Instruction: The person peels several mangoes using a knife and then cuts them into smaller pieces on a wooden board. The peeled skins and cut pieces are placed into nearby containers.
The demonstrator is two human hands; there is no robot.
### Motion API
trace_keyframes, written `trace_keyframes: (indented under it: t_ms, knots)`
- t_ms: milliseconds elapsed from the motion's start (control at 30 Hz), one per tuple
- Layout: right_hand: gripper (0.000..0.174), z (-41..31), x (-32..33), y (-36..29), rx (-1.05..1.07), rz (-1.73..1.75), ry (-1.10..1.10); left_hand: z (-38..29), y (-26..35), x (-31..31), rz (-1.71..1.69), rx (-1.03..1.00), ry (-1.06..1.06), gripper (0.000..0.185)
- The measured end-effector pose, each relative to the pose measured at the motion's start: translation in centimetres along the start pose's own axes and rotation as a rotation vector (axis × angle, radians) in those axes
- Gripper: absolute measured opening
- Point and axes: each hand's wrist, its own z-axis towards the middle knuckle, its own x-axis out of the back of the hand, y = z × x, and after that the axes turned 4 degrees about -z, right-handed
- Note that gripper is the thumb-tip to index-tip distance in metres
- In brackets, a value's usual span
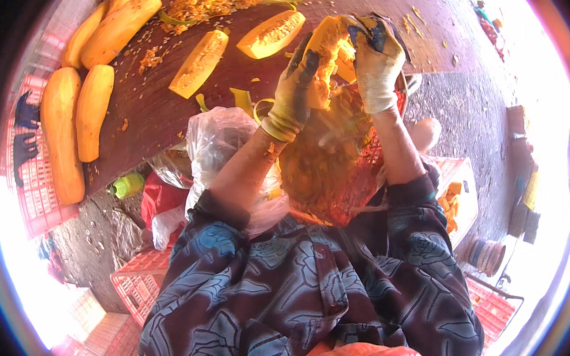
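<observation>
My left hand (295, 86), in a pale knit glove with dark-coated fingers, grips the side of a hollowed orange pumpkin piece (325, 59). My right hand (379, 57), gloved the same way, has its fingers curled at the piece's upper right end. A dark edge shows behind the right hand; I cannot tell what it is. Both hands are above the near edge of the brown tabletop (141, 107). Beneath them, a red mesh basket (371, 149) holds peelings, partly blurred. Two cut pumpkin pieces, one nearer (200, 63) and one farther (271, 35), lie on the table with seedy pulp showing.
Several peeled pumpkins (62, 134) lie along the table's left side. A heap of seeds and pulp (208, 6) is at the far edge. A clear plastic bag (222, 138) bulges beside my left forearm. A crate with orange chunks (455, 200) stands at right.
</observation>
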Motion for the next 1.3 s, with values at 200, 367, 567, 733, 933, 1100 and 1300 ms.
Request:
trace_keyframes:
  t_ms: [200,367,567,733,933,1100,1300]
  knots:
    - [0.023,0.2,-6.2,-3.7,0.004,0.026,0.105,1.0,1.6,3.5,-0.392,0.134,0.15,0.067]
    - [0.024,-0.3,-11.3,-6.4,-0.001,0.331,0.075,1.8,2.5,5.6,-0.702,0.11,0.436,0.055]
    - [0.026,-1.7,-12.5,-7.7,-0.052,0.293,-0.112,2.3,1.9,7.4,-0.96,0.019,0.52,0.049]
    - [0.029,-3.0,-10.0,-8.4,0.093,0.217,-0.251,2.0,0.8,8.2,-0.993,0.135,0.618,0.029]
    - [0.025,0.5,-10.5,-9.3,0.044,0.328,-0.168,2.7,0.9,7.7,-0.86,0.332,0.634,0.038]
    - [0.026,2.0,-12.8,-8.8,0.239,0.11,-0.231,2.6,1.1,8.0,-0.896,0.303,0.655,0.041]
    - [0.028,-2.5,-10.7,-8.0,0.041,0.224,-0.381,2.3,-0.1,8.8,-1.007,0.21,0.657,0.036]
